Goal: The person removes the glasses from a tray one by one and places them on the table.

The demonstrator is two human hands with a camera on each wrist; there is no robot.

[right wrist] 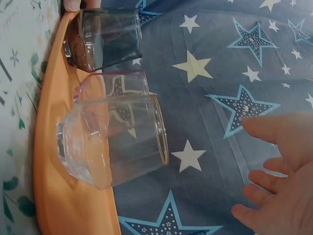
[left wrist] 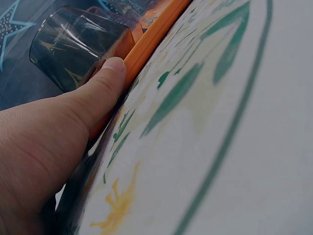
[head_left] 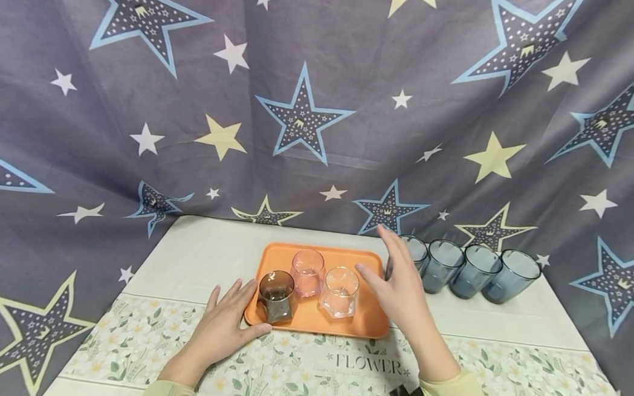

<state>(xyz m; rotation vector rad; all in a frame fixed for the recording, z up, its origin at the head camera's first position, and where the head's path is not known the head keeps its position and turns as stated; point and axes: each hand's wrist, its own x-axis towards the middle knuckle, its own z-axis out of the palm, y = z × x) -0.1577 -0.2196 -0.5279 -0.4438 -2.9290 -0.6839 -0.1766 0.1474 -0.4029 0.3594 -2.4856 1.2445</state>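
An orange tray (head_left: 371,310) bears a smoky brown glass (head_left: 278,309), a pink-tinted glass (head_left: 308,276) and a clear glass (head_left: 339,301), all upright. My left hand (head_left: 220,330) is spread at the tray's left end. In the left wrist view its thumb (left wrist: 105,85) touches the tray's rim (left wrist: 146,46), close to the brown glass. My right hand (head_left: 403,291) hovers around the tray's right end with thumb and fingers apart, holding nothing. The right wrist view shows a gap between it and the clear glass (right wrist: 112,152).
Several blue-grey tumblers (head_left: 474,273) stand in a row at the back right, the leftmost partly hidden behind my right hand. A floral cloth strip (head_left: 306,367) crosses the white table (head_left: 210,246). Behind it hangs a grey star-patterned curtain (head_left: 318,180).
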